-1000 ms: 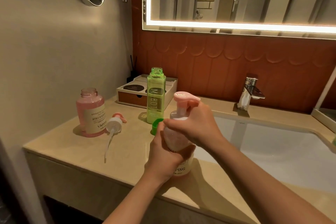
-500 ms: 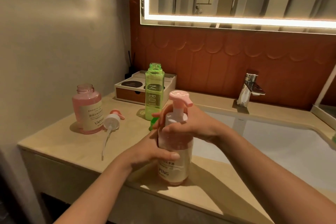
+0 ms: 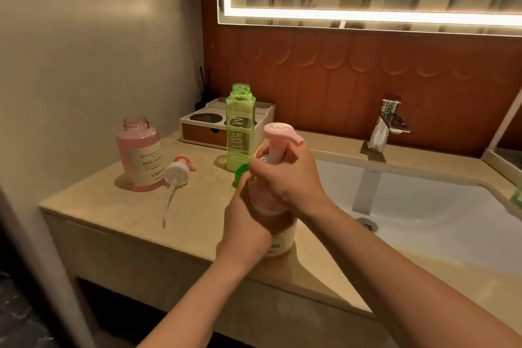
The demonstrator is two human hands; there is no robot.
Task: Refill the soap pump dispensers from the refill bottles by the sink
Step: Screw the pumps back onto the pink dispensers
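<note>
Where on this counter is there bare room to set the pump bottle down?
Free: the front strip of counter between the loose pump's tube and the held dispenser, and the ledge between the green bottle and the faucet. Crowded: the back left, where the pink bottle, green cap and tray cluster.

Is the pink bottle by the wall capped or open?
Open: the pink bottle has a bare neck; a pump head lies on the counter beside it.

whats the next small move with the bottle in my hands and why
Probably twist the pink pump snug: it already sits on the dispenser bottle, the right hand grips round its neck, and the left hand holds the bottle's body upright.
</note>
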